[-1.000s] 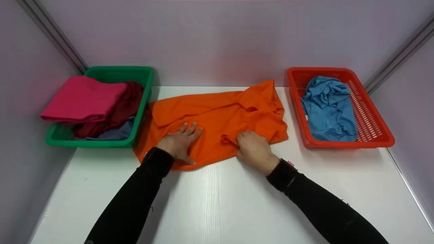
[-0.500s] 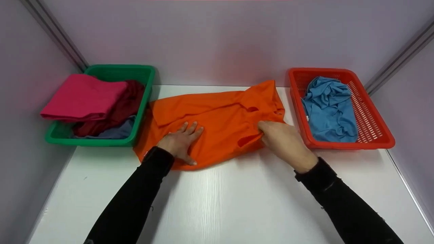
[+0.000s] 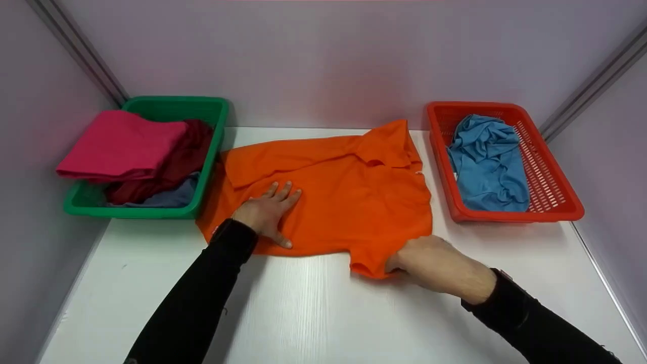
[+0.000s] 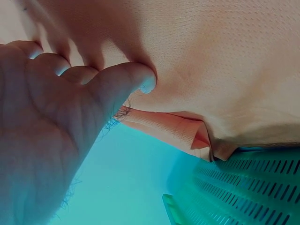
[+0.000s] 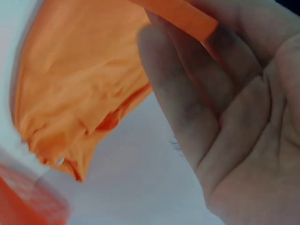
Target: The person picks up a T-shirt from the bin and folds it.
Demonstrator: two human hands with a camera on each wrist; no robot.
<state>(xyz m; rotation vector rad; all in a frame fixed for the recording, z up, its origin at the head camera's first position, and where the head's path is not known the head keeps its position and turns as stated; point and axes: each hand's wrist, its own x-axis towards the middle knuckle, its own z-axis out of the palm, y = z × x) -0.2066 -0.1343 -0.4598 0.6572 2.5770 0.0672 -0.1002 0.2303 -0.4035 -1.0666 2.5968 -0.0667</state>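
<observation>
An orange short-sleeved shirt lies sideways across the white table, its far part folded over on itself. My left hand rests on the shirt's left half with the fingers spread. In the left wrist view the thumb presses on the cloth. My right hand grips the near sleeve, which sticks out toward me from the body of the shirt. In the right wrist view, the orange cloth edge is pinched by the fingers; part of the grip is out of frame there.
A green basket stands at the left, holding a folded pink cloth, a dark red one and a grey-blue one. It sits against the shirt's left end. At the right, a red basket holds a crumpled blue garment. Walls close off the back and sides.
My right hand has moved right and then toward me, drawing the near sleeve out from the tucked cloth, so the shirt's right part is now flatter. The left hand has stayed in place.
</observation>
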